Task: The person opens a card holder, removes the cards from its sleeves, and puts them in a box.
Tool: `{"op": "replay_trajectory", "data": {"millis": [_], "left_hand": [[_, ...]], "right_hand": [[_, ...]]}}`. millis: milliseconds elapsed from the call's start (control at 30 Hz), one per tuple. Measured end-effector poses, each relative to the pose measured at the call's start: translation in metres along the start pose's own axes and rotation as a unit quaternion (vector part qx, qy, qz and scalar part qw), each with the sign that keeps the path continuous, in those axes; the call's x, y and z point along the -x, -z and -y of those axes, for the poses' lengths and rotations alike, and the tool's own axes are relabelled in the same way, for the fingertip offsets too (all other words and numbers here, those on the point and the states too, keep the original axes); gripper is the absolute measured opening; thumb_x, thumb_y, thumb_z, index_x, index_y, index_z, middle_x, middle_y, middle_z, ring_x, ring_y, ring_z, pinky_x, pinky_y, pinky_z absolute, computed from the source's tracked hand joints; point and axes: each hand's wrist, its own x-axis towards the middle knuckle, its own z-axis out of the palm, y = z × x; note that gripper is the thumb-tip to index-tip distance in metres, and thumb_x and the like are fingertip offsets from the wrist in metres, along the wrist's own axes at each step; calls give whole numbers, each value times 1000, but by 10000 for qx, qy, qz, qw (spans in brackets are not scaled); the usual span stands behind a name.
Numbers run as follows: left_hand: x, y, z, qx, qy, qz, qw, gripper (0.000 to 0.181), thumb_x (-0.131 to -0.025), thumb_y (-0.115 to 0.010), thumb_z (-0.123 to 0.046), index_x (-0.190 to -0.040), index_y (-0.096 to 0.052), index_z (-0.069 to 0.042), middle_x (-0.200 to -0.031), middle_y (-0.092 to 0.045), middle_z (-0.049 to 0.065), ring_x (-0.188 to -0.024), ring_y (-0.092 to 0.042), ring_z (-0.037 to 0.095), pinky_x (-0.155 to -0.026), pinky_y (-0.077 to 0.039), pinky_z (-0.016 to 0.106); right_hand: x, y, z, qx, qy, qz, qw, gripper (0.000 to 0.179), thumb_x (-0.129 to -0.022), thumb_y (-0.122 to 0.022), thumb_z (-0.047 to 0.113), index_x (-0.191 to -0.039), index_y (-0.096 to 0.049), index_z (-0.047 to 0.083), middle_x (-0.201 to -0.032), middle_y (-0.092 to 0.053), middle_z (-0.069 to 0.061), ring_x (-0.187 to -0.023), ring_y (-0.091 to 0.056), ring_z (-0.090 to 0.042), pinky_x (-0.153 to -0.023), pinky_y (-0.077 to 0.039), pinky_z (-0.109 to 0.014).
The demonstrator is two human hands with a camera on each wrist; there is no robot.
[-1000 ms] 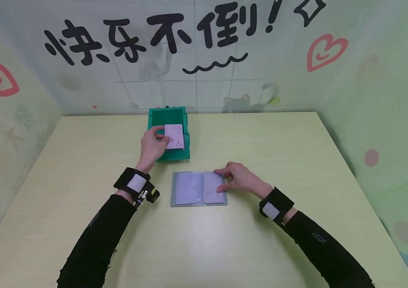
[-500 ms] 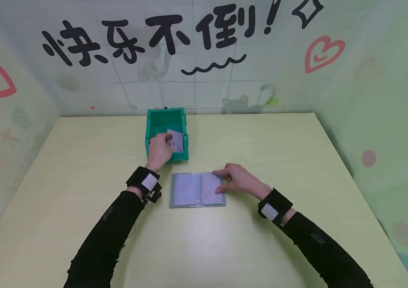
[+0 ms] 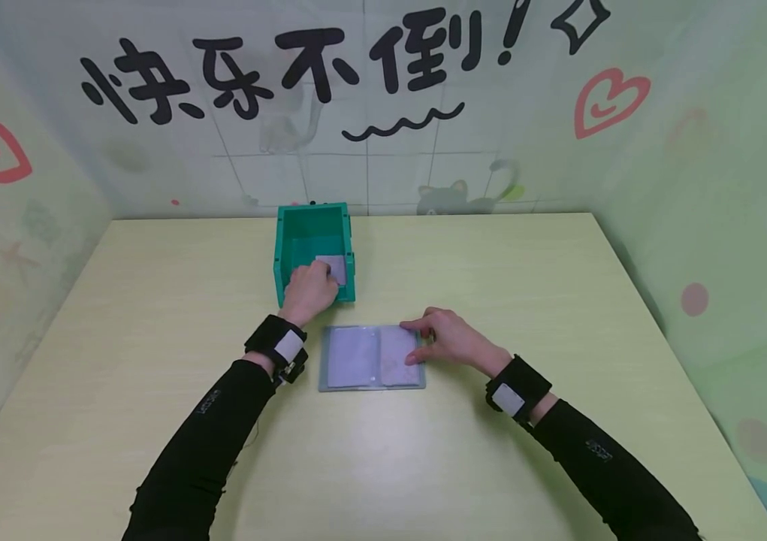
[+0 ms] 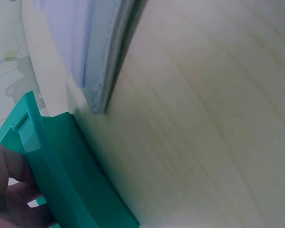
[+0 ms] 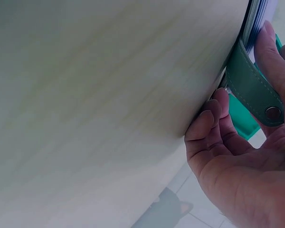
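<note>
My left hand reaches into the green plastic box, its fingers at a pink card inside. The hand covers part of that card, so I cannot tell whether it grips it. A small card album lies open on the table below the box, with pale lilac pages in clear sleeves. At its right side my right hand rests, thumb and index finger spread over the right page. From the right wrist view, the thumb touches the album's edge beside a green strap with a snap; the other fingers curl near the tabletop.
The pale wood table reaches to a printed cloth backdrop at the back and sides. In the left wrist view the box wall stands close to the album corner.
My left hand has gone lower into the box and slightly right; the pink card it held up now sits deeper and is more covered. The right hand and album stay put.
</note>
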Motion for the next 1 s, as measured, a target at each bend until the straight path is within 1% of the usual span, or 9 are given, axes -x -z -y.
{"op": "replay_trajectory", "data": {"millis": [200, 300, 333, 433, 533, 600, 700, 867, 1000], "left_hand": [[1, 1, 1, -92, -50, -19, 9999, 35, -99, -42, -8, -64, -40, -9, -58, -34, 2, -51, -39, 18, -48, -27, 26], [4, 1, 1, -118, -258, -229, 9993, 37, -99, -41, -9, -62, -42, -7, -58, -36, 5, -52, -40, 22, -53, -30, 30], [6, 1, 1, -139, -360, -339, 9987, 38, -99, -40, -9, -62, -45, -4, -59, -40, 8, -56, -44, 24, -57, -36, 32], [16, 2, 0, -45, -606, -619, 9962, 34, -100, -41, -10, -81, -65, 7, -87, -61, 22, -87, -57, 37, -84, -47, 45], [32, 4, -5, 126, -720, -626, 9954, 29, -99, -45, -9, -109, -66, 9, -122, -58, 27, -116, -50, 41, -104, -43, 53], [44, 5, -9, 278, -759, -407, 9959, 27, -98, -50, -9, -115, -64, 6, -124, -57, 24, -115, -49, 38, -99, -46, 51], [60, 2, -14, 362, -993, 125, 9943, 20, -97, -55, -8, -111, -64, 1, -108, -62, 16, -101, -54, 29, -88, -50, 40], [80, -7, -15, 561, -1351, 1231, 9815, 15, -96, -62, -9, -109, -66, -3, -90, -63, 7, -84, -55, 18, -73, -48, 25], [88, -15, -13, 555, -1516, 1564, 9744, 28, -91, -73, -13, -117, -65, -3, -89, -62, 6, -81, -53, 16, -71, -46, 23]], "right_hand": [[0, 1, 2, -32, -19, 12, 10000, 65, -80, -85, 30, -137, -62, 8, -86, -50, -5, -85, -47, -18, -70, -35, -26], [0, 1, 3, -23, -4, 9, 10000, 65, -79, -85, 30, -136, -62, 8, -86, -50, -5, -85, -46, -18, -70, -34, -26], [0, 1, 3, -17, 5, 9, 10000, 65, -79, -86, 30, -136, -62, 8, -86, -50, -5, -85, -46, -18, -70, -34, -26], [-1, 0, 3, 6, 44, 12, 10000, 66, -79, -85, 30, -136, -62, 8, -86, -50, -5, -85, -47, -18, -70, -34, -26], [-1, 0, 3, 29, 75, 6, 10000, 65, -80, -85, 31, -136, -63, 7, -87, -52, -5, -86, -47, -18, -71, -35, -26], [-1, 0, 3, 57, 104, -8, 9999, 65, -80, -85, 31, -135, -63, 7, -88, -54, -5, -86, -48, -18, -71, -36, -26], [0, 0, 3, 119, 107, -35, 9999, 64, -80, -85, 33, -134, -64, 7, -90, -56, -5, -86, -49, -18, -72, -37, -26], [0, 1, 5, 184, 91, -125, 9997, 61, -80, -86, 33, -131, -67, 7, -93, -60, -6, -87, -51, -19, -73, -40, -26], [-1, 2, 7, 172, 44, -234, 9996, 56, -80, -85, 34, -127, -69, 6, -97, -63, -7, -89, -54, -20, -76, -44, -27]]}}
